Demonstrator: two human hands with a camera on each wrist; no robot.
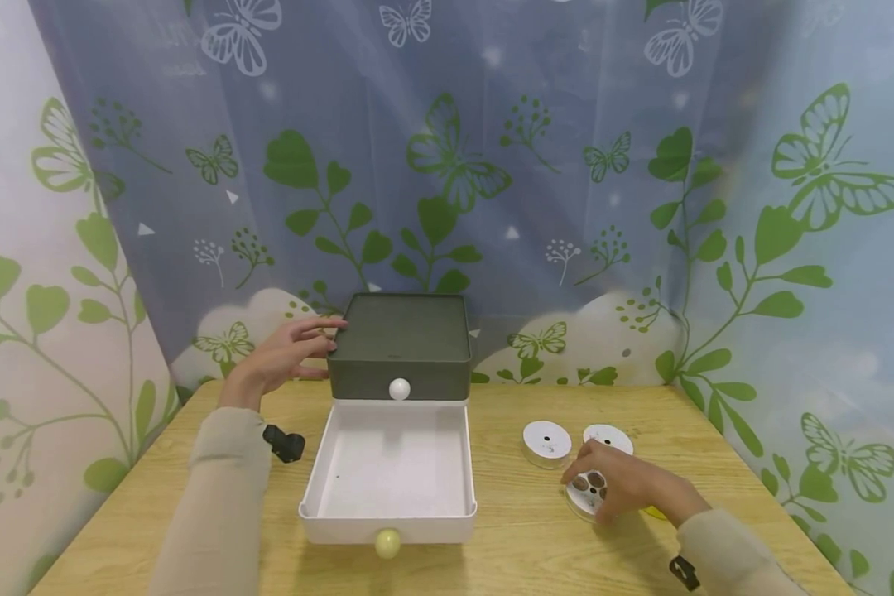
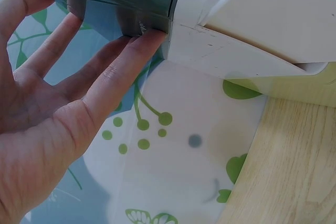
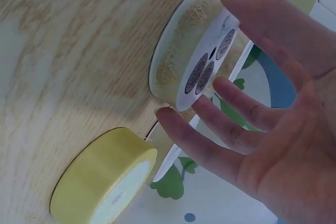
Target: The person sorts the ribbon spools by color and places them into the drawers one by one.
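Observation:
A desktop drawer box has a dark green upper drawer [image 1: 400,381] with a white knob, above an empty white lower drawer [image 1: 387,472] pulled out by its yellow-green knob. My left hand [image 1: 283,360] touches the green box's left side with extended fingertips, seen closely in the left wrist view [image 2: 68,108]. To the right, my right hand [image 1: 626,480] spans a white ribbon spool [image 3: 205,69] with pale lacy material between its flanges. Thumb and fingers lie at opposite edges of this spool, which rests on the table. A yellow spool [image 3: 100,174] sits close by.
Two more white spools lie behind the right hand, one at the left [image 1: 547,441] and one at the right [image 1: 608,436]. All stand on a wooden table [image 1: 507,530]. A patterned curtain [image 1: 551,207] hangs behind and at both sides.

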